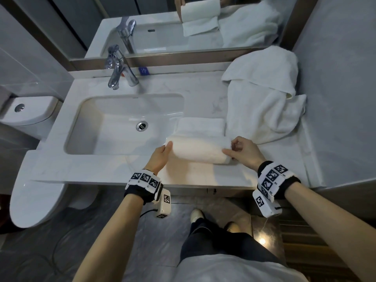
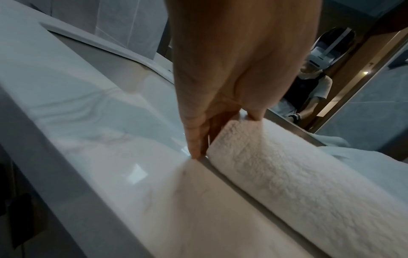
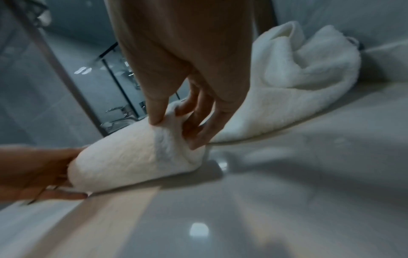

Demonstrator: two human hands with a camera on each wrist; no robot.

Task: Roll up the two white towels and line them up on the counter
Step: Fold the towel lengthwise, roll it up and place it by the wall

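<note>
A rolled white towel (image 1: 197, 148) lies on the marble counter (image 1: 97, 169), just right of the sink and near the front edge. My left hand (image 1: 167, 147) presses flat against its left end, with straight fingers (image 2: 196, 139) beside the roll (image 2: 287, 174). At the right end of the roll (image 3: 123, 160), my right hand (image 1: 234, 149) pinches the cloth between thumb and curled fingers (image 3: 198, 132). A second white towel (image 1: 200, 126), folded flat, lies directly behind the roll and touches it.
A large loose white towel (image 1: 262, 102) is heaped at the back right against the wall (image 1: 335, 98). Left of the towels lies the sink basin (image 1: 122, 127), with a chrome faucet (image 1: 118, 72) behind it and a mirror above. A toilet (image 1: 32, 180) stands at far left.
</note>
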